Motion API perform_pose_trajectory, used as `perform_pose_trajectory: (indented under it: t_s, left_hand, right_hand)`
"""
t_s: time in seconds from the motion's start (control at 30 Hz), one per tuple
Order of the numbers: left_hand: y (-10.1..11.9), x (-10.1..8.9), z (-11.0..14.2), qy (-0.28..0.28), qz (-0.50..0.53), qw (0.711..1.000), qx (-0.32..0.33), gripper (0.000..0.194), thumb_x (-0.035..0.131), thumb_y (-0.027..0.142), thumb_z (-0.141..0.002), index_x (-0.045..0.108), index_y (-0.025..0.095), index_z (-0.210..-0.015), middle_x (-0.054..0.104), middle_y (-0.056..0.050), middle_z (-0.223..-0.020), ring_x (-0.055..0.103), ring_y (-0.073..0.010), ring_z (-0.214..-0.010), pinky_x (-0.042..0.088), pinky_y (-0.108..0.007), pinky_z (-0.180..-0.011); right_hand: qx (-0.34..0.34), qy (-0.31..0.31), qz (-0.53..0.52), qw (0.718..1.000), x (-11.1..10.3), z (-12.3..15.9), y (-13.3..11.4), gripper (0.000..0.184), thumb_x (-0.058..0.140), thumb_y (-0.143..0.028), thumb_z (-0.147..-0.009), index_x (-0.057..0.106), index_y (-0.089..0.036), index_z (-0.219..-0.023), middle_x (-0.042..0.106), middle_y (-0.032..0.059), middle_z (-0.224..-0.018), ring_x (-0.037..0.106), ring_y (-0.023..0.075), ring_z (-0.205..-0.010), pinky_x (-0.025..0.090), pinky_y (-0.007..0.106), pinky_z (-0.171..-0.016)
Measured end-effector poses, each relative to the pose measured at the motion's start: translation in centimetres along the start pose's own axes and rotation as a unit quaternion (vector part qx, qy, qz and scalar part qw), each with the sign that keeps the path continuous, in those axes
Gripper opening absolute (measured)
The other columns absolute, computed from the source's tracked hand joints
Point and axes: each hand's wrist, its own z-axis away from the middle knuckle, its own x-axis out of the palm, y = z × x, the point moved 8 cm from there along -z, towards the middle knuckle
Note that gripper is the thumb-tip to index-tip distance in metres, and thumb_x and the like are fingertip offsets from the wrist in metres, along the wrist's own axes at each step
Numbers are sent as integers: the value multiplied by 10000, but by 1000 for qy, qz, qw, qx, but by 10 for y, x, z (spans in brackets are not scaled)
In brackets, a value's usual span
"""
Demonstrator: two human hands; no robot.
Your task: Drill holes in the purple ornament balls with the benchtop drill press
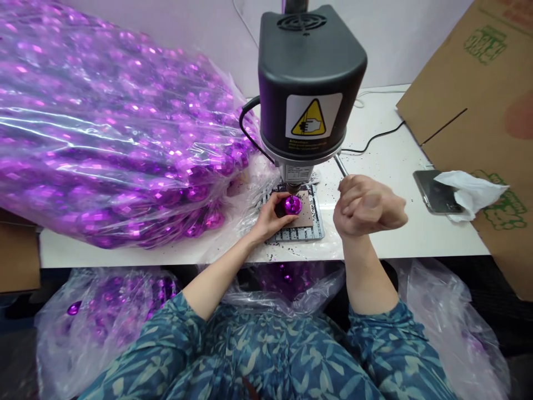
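Note:
Under the black drill press (310, 72), my left hand (272, 218) grips a shiny purple faceted ball (293, 205) between thumb and fingers. The ball rests on a light wooden board (306, 215) on the grey slotted base plate (318, 225). Just above it is the drill's chuck (293, 188); whether the bit touches the ball I cannot tell. My right hand (366, 205) is wrapped round the end of the press's metal lever (340, 165), its grip hidden by the fingers.
A large clear bag (125, 128) of purple balls fills the left of the white table (375, 166). More bags of purple balls (108, 316) hang below the front edge. At right are a phone (435, 191), a crumpled tissue (470, 191) and a cardboard box (470, 111). Dark shavings lie around the base.

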Motion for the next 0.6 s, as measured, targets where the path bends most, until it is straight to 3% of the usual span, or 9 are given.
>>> perform_pose_trajectory:
  t_s: [0.13,0.23,0.3,0.4,0.47,0.6]
  left_hand:
    - [-1,1,-1,1,-3,1000,-2,617,911,456,-798,595,198,-1261,733,-120,-1266,721,-276,-1185,579,-437,-1049]
    - [3,2,-2,9,-17,1000,3,594,911,401,-805,591,198,-1262,723,-121,-1281,714,-276,-1196,569,-436,-1052]
    - [11,-2,2,33,-58,998,5,569,915,355,-796,595,199,-1241,722,-114,-1250,709,-278,-1167,567,-434,-1023]
    - [38,-14,23,67,-174,982,11,498,906,339,-800,606,199,-1173,713,-93,-1145,683,-280,-1087,561,-417,-936]
    - [61,-15,47,9,-238,971,26,465,891,396,-824,610,200,-1138,704,-79,-1089,660,-268,-1025,549,-389,-876]
    - [86,1,103,-255,-300,917,58,570,861,634,-789,649,197,-1086,707,-67,-991,646,-264,-934,533,-367,-794]
  right_hand:
    - [32,15,2,999,1,-3,1,468,488,-134,-958,267,-165,-547,272,-64,-416,293,27,-343,227,224,-369]
    - [115,55,28,991,6,-27,15,478,514,-211,-984,329,-182,-544,272,-56,-451,298,33,-369,228,253,-387]
    - [197,62,61,977,12,-44,31,505,578,-341,-969,372,-202,-529,294,-53,-443,295,55,-375,251,302,-416]
    - [254,37,61,964,21,-61,48,483,661,-421,-898,403,-217,-544,347,-54,-444,317,76,-383,274,321,-457]
    - [257,29,59,964,22,-66,53,484,676,-450,-873,409,-212,-547,357,-57,-444,322,69,-385,264,309,-461]
    - [229,24,69,971,21,-64,50,495,634,-456,-915,443,-172,-557,375,-61,-454,353,26,-393,239,246,-460]
